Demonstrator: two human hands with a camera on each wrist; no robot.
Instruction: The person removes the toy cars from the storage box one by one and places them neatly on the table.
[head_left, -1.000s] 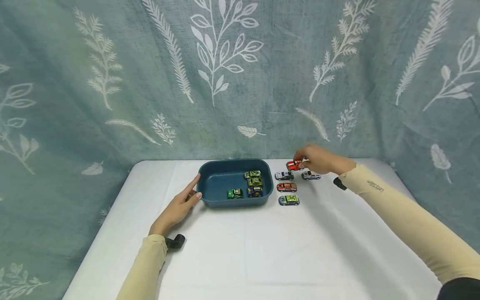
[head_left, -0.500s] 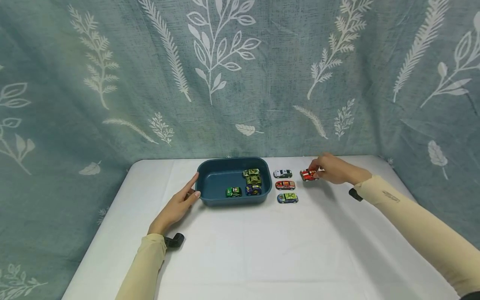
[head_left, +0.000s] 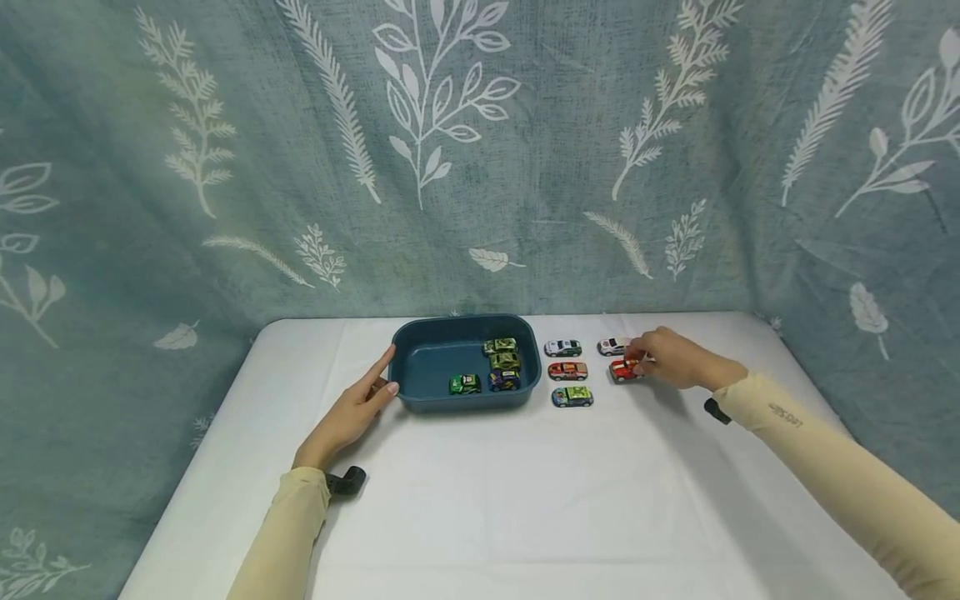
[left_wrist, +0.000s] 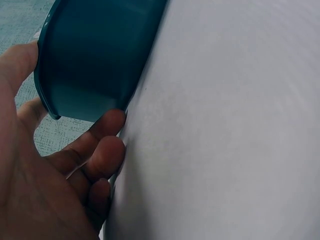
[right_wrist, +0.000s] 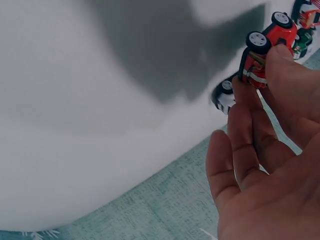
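My right hand [head_left: 667, 358] pinches a small red toy car [head_left: 624, 370] [right_wrist: 265, 52] on the white table, just in front of a white toy car [head_left: 612, 344] [right_wrist: 223, 95]. My left hand [head_left: 352, 412] [left_wrist: 55, 165] lies with straight fingers against the left wall of a dark teal tray [head_left: 431, 400] [left_wrist: 95, 55]. Inside the tray sit several toy cars, among them a green one [head_left: 464, 384]. Between tray and right hand, three cars stand in a column: white-green [head_left: 562, 347], orange [head_left: 567, 371], green-blue [head_left: 572, 397].
A white table [head_left: 480, 500] carries everything, and a teal leaf-print curtain [head_left: 450, 150] hangs behind and around it. Black wrist camera mounts [head_left: 345, 481] show at both cuffs. Bare white cloth stretches across the front half of the table.
My right hand has carried the red car from behind the column of cars rightward and toward me, down to a spot in front of the white car. The left hand has stayed at the tray.
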